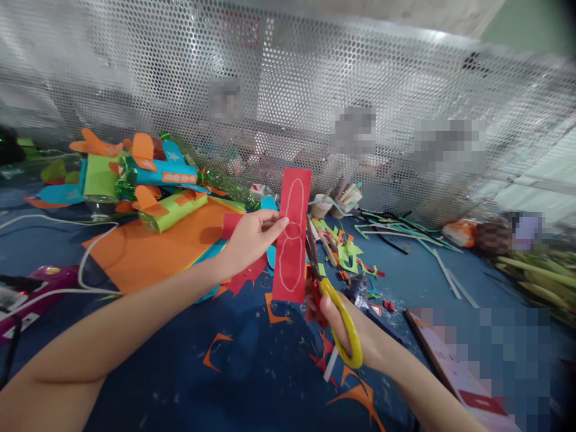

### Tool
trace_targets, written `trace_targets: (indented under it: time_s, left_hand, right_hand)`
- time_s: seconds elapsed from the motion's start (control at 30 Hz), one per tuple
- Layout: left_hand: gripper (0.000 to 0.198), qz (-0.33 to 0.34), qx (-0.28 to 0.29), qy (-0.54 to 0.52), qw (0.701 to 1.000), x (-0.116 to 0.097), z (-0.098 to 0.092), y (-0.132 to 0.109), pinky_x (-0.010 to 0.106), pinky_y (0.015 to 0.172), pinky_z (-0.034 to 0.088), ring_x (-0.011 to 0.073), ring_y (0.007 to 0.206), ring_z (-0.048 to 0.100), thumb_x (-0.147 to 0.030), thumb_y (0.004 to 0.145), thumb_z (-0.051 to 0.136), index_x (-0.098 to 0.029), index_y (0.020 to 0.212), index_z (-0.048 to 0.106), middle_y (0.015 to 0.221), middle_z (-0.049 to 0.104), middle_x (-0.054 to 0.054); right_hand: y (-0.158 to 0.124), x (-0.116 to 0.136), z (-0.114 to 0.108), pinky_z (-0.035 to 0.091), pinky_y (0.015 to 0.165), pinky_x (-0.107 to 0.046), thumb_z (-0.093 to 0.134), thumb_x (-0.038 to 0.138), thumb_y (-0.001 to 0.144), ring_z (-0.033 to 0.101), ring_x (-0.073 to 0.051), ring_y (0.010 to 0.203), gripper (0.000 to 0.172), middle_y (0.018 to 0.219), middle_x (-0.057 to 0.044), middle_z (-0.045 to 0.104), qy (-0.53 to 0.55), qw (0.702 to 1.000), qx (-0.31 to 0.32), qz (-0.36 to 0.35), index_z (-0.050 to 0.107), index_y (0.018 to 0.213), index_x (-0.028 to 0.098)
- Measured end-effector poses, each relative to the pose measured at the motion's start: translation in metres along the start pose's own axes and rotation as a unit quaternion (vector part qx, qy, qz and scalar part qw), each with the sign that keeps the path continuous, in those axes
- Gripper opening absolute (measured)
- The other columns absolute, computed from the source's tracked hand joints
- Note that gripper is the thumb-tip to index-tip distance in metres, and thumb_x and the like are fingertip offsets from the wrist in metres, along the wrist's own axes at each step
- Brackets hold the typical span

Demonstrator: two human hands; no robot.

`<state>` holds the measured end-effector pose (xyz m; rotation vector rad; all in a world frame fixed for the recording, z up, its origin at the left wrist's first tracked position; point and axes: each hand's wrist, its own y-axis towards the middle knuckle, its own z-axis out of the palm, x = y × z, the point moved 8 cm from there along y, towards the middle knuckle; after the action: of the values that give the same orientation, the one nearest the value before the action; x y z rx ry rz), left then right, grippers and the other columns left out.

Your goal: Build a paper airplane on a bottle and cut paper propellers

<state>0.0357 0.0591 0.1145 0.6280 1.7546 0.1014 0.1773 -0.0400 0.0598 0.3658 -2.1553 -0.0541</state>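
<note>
My left hand (254, 237) pinches the left edge of a red paper strip (291, 264), held upright over the table. A pale outline of a two-bladed propeller with a circle in its middle is drawn on the strip. In my right hand (330, 309) is a pair of scissors (344, 324) with yellow handles, its dark blades pointing up along the strip's right edge. Whether the blades touch the paper I cannot tell. Behind my left hand lies a small red paper roll or piece (231, 223).
Paper-covered bottle planes (166, 171) and orange sheets (135, 252) lie at left, near a purple power strip (49, 288) with white cord. Paper scraps (351, 255) litter the middle. Cups of tools (346, 201) stand against a perforated metal screen (297, 78). A tablet-like device (432, 336) lies at right.
</note>
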Motion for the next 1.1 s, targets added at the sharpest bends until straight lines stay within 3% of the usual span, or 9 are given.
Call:
trace_targets:
  time_s: [0.13,0.47,0.63,0.8,1.1]
  left_hand:
    - [0.023,0.036,0.004,0.008,0.999,-0.006,0.002,-0.001,0.021,0.049,0.031,0.0074,0.051,0.040,-0.034,0.085,0.048,-0.017,0.070,0.052,0.058,0.047,-0.003]
    - [0.022,0.077,-0.014,0.066,0.995,-0.013,-0.001,-0.003,0.020,0.051,0.034,0.0074,0.054,0.044,-0.033,0.085,0.048,-0.015,0.073,0.055,0.060,0.052,-0.003]
    - [0.024,0.088,-0.011,0.100,0.991,-0.017,0.000,-0.005,0.021,0.049,0.031,0.0074,0.051,0.039,-0.033,0.086,0.047,-0.016,0.069,0.051,0.055,0.043,-0.004]
    - [0.026,0.086,-0.003,0.114,0.990,-0.018,0.003,-0.007,0.021,0.049,0.029,0.0075,0.050,0.035,-0.033,0.087,0.046,-0.017,0.066,0.046,0.054,0.037,-0.005]
    - [0.028,0.059,0.015,0.061,0.996,-0.009,0.005,-0.004,0.022,0.046,0.025,0.0074,0.049,0.030,-0.034,0.086,0.047,-0.018,0.064,0.042,0.055,0.031,-0.005]
  right_hand:
    - [-0.003,0.014,0.003,0.044,0.061,-0.029,0.037,0.043,0.090,0.053,-0.016,0.066,0.027,0.078,-0.005,0.058,-0.078,0.995,0.041,-0.042,0.050,0.089,0.020]
    - [-0.002,0.021,0.002,0.046,0.061,-0.032,0.026,0.047,0.091,0.052,-0.018,0.066,0.036,0.075,-0.006,0.056,-0.140,0.987,0.043,-0.060,0.047,0.084,0.019]
    - [-0.002,0.015,0.002,0.046,0.064,-0.031,0.028,0.047,0.092,0.053,-0.017,0.067,0.034,0.078,-0.005,0.056,-0.119,0.991,0.032,-0.047,0.046,0.089,0.019]
    - [0.000,0.010,0.006,0.041,0.055,-0.028,0.025,0.048,0.092,0.047,-0.014,0.056,0.036,0.066,-0.001,0.050,-0.101,0.993,0.044,-0.045,0.041,0.077,0.020]
    - [0.006,0.007,0.000,0.034,0.047,-0.026,0.022,0.059,0.088,0.039,-0.012,0.048,0.044,0.058,0.003,0.043,-0.116,0.993,0.004,-0.033,0.034,0.068,0.022]
